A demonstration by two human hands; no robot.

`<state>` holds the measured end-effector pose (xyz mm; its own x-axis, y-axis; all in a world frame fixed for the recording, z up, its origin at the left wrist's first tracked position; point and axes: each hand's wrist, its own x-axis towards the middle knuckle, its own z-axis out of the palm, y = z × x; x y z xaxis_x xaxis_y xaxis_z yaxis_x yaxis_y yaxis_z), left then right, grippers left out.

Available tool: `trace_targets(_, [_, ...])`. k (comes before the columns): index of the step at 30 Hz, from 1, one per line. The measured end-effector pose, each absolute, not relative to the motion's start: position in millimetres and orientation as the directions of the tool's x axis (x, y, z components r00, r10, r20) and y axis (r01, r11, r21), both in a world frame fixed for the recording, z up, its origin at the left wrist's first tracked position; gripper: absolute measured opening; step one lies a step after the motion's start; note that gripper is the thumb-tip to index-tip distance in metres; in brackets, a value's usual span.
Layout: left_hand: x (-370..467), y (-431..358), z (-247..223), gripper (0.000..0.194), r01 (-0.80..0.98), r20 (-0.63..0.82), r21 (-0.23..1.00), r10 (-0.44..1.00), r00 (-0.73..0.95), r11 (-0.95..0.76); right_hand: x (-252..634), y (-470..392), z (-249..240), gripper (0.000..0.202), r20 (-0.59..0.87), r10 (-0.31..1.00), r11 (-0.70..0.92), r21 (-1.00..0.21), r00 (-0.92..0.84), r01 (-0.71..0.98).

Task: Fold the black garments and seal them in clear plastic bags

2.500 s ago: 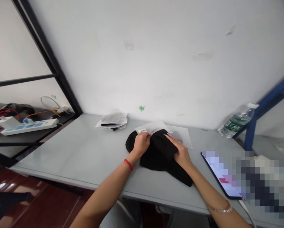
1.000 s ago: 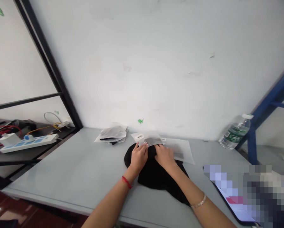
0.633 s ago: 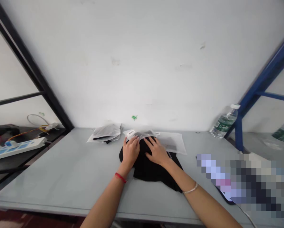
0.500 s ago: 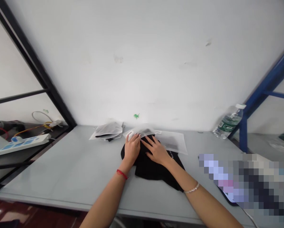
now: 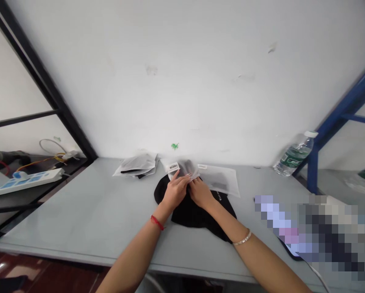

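Observation:
Black cloth (image 5: 194, 213) lies spread on the grey table, partly beneath both hands. At its far edge is a translucent bag (image 5: 186, 166) with a white barcode label. My left hand (image 5: 176, 190) rests at the bag's near edge, its thumb apart from the fingers by the label. Beside it, my right hand (image 5: 199, 193) has its fingers bent together on the bag's edge, pinching it. Another frosted bag (image 5: 228, 181) lies flat just right of the hands, partly against the cloth.
More frosted bags (image 5: 138, 164) with something black inside lie at the back left. A water bottle (image 5: 295, 155) leans near the blue frame at the right. A phone (image 5: 287, 236), blurred out, is at the right. A power strip (image 5: 32, 182) sits far left.
My right hand's spread fingers have drawn in and closed at the bag's edge. My left hand has shifted slightly right, and the bag with its label shows more.

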<state>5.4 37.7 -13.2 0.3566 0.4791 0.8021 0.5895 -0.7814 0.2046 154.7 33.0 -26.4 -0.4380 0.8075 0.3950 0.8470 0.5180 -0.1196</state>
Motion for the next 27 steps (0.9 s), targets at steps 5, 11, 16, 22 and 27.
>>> trace_targets(5, [12,39,-12,0.028,0.563,0.770,0.221,0.497,0.401,-0.796,151,34,-20,0.055,0.389,0.868,0.405,-0.198,-0.308,0.892])
trace_targets(11, [-6,51,-7,0.024,0.701,0.768,0.163,0.535,0.352,-0.694,156,27,-13,0.053,0.391,0.890,0.325,-0.186,-0.233,0.927])
trace_targets(16, [-14,50,-4,0.021,0.896,0.768,0.242,0.638,0.058,-0.373,159,25,-12,0.055,0.390,0.893,0.307,-0.166,-0.224,0.937])
trace_targets(22, [-6,45,-9,0.016,0.979,0.657,0.189,0.751,-0.065,-0.081,162,29,-13,0.059,0.362,0.915,0.244,-0.146,-0.177,0.959])
trace_targets(27, [15,32,-17,0.018,0.976,0.628,0.128,0.776,0.057,-0.175,168,30,-10,0.062,0.346,0.934,0.142,-0.124,-0.092,0.982])
